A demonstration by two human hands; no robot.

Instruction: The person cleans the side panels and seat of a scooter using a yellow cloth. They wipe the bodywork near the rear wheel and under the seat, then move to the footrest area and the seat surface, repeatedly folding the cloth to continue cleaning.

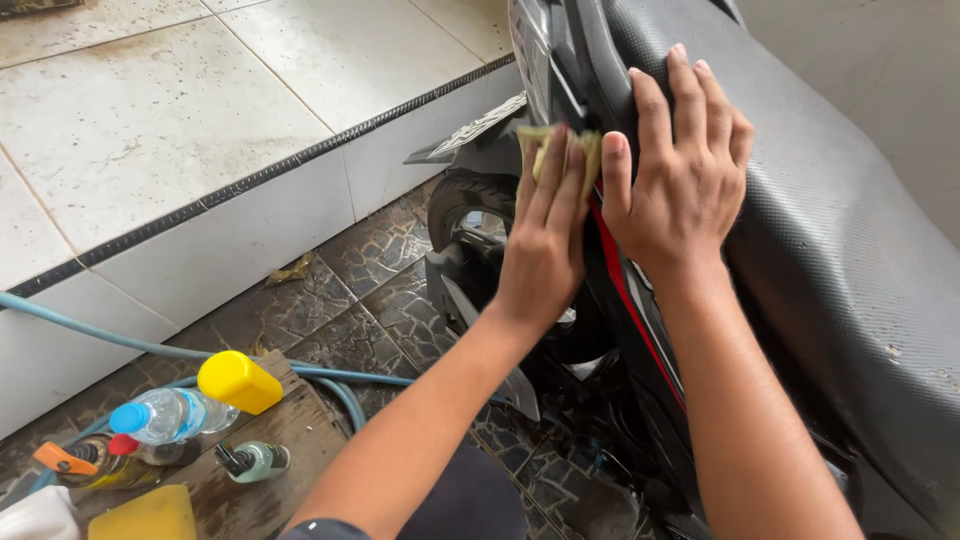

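My left hand (545, 235) presses a yellowish cloth (588, 150) flat against the black side panel of a motorbike (640, 300), just below the seat edge. My right hand (685, 160) rests with spread fingers on the textured black seat (840, 230), thumb next to the cloth. A red stripe runs down the panel between my forearms. The rear wheel (470, 205) and number plate (480, 125) show left of my left hand.
A raised white tiled step (180, 130) runs along the left. A blue hose (150, 345) lies on the dark stone floor. On a wooden board (280, 460) sit a yellow-capped bottle (238, 382), a clear water bottle (165, 415), small spray bottles and a yellow sponge (145, 515).
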